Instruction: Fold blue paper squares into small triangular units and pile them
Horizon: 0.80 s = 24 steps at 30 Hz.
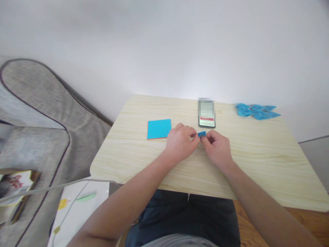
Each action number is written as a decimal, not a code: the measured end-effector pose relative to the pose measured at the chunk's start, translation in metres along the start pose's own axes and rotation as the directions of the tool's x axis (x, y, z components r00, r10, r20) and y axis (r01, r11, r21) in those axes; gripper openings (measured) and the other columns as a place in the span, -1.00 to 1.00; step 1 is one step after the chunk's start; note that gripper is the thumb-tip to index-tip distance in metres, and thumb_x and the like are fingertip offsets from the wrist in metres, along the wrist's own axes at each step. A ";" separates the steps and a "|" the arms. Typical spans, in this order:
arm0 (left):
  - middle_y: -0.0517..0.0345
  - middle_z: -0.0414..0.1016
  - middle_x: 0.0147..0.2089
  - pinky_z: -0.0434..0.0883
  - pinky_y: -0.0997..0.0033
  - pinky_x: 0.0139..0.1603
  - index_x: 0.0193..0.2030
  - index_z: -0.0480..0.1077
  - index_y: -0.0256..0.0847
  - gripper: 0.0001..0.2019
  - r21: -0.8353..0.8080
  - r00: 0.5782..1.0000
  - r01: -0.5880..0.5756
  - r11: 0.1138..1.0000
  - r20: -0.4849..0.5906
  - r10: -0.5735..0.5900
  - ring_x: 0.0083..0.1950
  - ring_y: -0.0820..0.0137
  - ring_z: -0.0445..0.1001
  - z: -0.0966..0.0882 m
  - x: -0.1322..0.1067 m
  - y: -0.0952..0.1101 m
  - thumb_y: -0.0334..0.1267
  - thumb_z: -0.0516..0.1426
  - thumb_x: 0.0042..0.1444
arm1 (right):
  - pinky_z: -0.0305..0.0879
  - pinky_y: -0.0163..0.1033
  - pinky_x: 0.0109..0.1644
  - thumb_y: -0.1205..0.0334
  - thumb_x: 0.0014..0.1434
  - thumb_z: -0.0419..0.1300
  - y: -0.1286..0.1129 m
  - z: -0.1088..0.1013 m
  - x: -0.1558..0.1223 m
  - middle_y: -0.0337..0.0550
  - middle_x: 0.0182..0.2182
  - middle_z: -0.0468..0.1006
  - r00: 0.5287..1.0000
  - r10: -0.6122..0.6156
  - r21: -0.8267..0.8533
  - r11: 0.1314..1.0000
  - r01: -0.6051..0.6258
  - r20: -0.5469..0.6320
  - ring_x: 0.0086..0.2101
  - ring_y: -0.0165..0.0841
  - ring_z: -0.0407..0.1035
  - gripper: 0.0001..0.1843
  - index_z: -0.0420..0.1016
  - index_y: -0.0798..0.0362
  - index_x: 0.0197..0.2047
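Between my two hands is a small piece of folded blue paper (202,133), partly covered by my fingers. My left hand (182,140) pinches its left side, thumb and forefinger together. On the other side my right hand (217,145) grips it with thumb and fingers closed. Just left of my left hand lies a stack of square paper (159,129), blue on top with a reddish edge showing. Several folded blue paper pieces (257,111) sit together at the table's back right.
A phone (207,121) with a lit, partly blurred screen lies behind my hands on the wooden table (257,164). The white wall (180,51) rises behind. At the left are a grey sofa (79,137), a cable (77,182) and a white surface (84,209).
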State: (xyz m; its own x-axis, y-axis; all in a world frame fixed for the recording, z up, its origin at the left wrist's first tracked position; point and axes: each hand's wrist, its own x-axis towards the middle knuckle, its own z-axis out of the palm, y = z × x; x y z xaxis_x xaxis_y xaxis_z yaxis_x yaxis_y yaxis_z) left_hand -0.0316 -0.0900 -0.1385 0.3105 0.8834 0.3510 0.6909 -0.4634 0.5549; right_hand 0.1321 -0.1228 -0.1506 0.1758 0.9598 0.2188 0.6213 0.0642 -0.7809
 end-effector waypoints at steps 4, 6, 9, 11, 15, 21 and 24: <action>0.13 0.63 -0.29 0.38 0.27 -0.21 -0.34 0.56 -0.12 -0.85 -0.012 0.998 0.055 0.998 0.030 -0.054 -0.15 0.26 0.48 0.000 0.002 -0.002 -0.26 0.17 0.22 | 0.09 -0.27 -0.44 0.12 0.20 0.25 0.000 -0.001 0.000 -0.37 -0.63 0.36 1.000 -0.010 -0.018 1.000 0.010 0.007 -0.56 -0.45 0.21 -0.70 0.35 0.00 -0.51; 0.14 0.64 -0.27 0.40 0.28 -0.20 -0.31 0.58 -0.11 -0.82 -0.081 0.994 0.096 0.992 0.060 -0.091 -0.15 0.27 0.50 -0.001 0.004 -0.004 -0.23 0.15 0.24 | 0.09 -0.27 -0.44 0.10 0.21 0.26 0.001 -0.001 0.000 -0.37 -0.63 0.35 1.000 -0.007 -0.008 1.000 0.007 0.009 -0.57 -0.45 0.20 -0.69 0.36 0.00 -0.51; 0.15 0.65 -0.23 0.44 0.29 -0.12 -0.22 0.59 -0.10 -0.85 -0.222 0.987 0.146 0.964 0.098 -0.127 -0.13 0.29 0.54 -0.003 0.006 -0.007 -0.20 0.17 0.23 | 0.06 -0.26 -0.45 0.04 0.23 0.25 0.005 0.000 0.001 -0.36 -0.64 0.33 0.999 0.050 0.059 0.997 -0.051 0.011 -0.56 -0.44 0.16 -0.67 0.38 0.00 -0.50; 0.18 0.66 -0.19 0.45 0.30 -0.05 -0.11 0.57 -0.10 -0.83 -0.308 0.983 0.168 0.936 0.120 -0.137 -0.12 0.32 0.56 -0.004 0.006 -0.005 -0.23 0.22 0.15 | 0.06 -0.26 -0.45 -0.01 0.23 0.25 0.007 0.001 0.003 -0.35 -0.63 0.34 0.995 0.100 0.108 0.989 -0.100 0.012 -0.55 -0.43 0.16 -0.64 0.41 0.01 -0.50; 0.25 0.66 -0.19 0.44 0.32 0.01 0.11 0.42 -0.06 -0.58 -0.375 0.986 0.159 0.913 0.111 -0.126 -0.13 0.37 0.57 -0.004 0.002 0.002 -0.31 0.26 0.07 | 0.10 -0.26 -0.44 -0.03 0.21 0.27 0.010 0.001 0.005 -0.30 -0.61 0.40 0.988 0.152 0.194 0.969 -0.154 0.029 -0.53 -0.40 0.21 -0.62 0.42 0.02 -0.53; 0.24 0.59 -0.18 0.42 0.35 -0.07 -0.05 0.39 -0.07 -0.78 -0.316 1.000 0.013 0.949 0.029 -0.004 -0.15 0.38 0.53 -0.002 0.001 0.003 -0.29 0.20 0.16 | 0.14 -0.25 -0.43 0.01 0.18 0.28 0.011 0.001 0.009 -0.26 -0.57 0.45 0.986 0.150 0.264 0.951 -0.164 0.074 -0.52 -0.39 0.27 -0.67 0.44 0.02 -0.50; 0.22 0.57 -0.19 0.41 0.36 -0.12 -0.10 0.40 -0.09 -0.83 -0.300 0.999 -0.035 0.953 0.010 0.040 -0.16 0.38 0.50 0.000 0.001 -0.001 -0.33 0.18 0.15 | 0.21 -0.26 -0.41 0.08 0.11 0.34 0.010 -0.002 0.011 -0.27 -0.49 0.51 0.990 0.127 0.364 0.921 -0.142 0.065 -0.49 -0.37 0.33 -0.81 0.51 0.01 -0.30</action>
State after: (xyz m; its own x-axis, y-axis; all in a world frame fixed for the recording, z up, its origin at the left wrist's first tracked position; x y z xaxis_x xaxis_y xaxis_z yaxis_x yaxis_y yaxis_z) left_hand -0.0322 -0.0885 -0.1385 0.3444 0.8650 0.3649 0.4522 -0.4935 0.7430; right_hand 0.1417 -0.1124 -0.1548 0.2031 0.9759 0.0794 0.2693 0.0223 -0.9628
